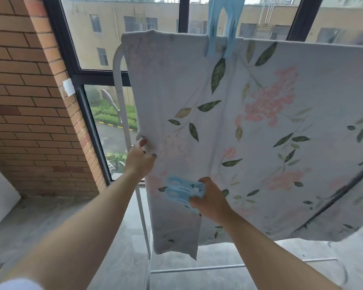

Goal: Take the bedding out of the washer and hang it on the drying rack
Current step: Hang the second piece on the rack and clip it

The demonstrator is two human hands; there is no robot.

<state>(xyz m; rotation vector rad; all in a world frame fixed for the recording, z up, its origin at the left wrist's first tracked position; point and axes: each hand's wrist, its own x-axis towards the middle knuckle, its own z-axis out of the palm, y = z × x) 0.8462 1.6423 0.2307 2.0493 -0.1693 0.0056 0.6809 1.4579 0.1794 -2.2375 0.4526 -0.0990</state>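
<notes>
We have the floral sheet (249, 126) draped over the drying rack (122, 95), one blue clip (223, 40) on the top bar. Left hand (139, 159) pinches the sheet's side edge; right hand (211, 198) grips a second clip (184, 191). Hanging looks mostly done; clipping remains. Washer not in view.

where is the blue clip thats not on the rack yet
The blue clip is low centre in the head view, held in the right hand before the floral sheet, below-right of the left hand.

Bare left hand (139, 159) and right hand (210, 199), bare forearms (82, 222), 1 white sleeve (15, 285) at left shoulder
</notes>
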